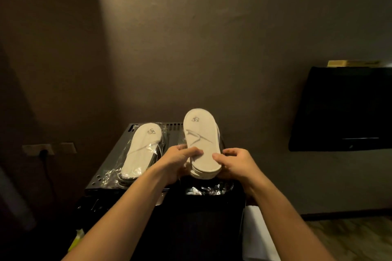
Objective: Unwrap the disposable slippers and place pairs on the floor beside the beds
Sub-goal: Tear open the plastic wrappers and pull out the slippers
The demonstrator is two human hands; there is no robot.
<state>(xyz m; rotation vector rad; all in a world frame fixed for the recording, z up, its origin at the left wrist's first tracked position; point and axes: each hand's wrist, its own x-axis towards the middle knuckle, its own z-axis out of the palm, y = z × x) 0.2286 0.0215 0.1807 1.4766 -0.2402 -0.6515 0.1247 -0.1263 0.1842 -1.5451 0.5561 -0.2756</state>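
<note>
A flat stacked pair of white disposable slippers (200,140), out of its wrapper, is held up above a black cabinet top (110,167). My left hand (180,160) grips the heel end from the left with the thumb on top. My right hand (235,164) grips the same end from the right. A second pair of slippers (141,150) lies in clear plastic on the left of the cabinet top. Crumpled clear wrapper (209,188) lies under my hands at the cabinet's front edge.
The black cabinet stands against a dim brown wall. A wall socket with a plugged cable (43,150) is at the left. A dark wall-mounted screen (343,110) hangs at the right. Wooden floor (347,237) shows at the lower right.
</note>
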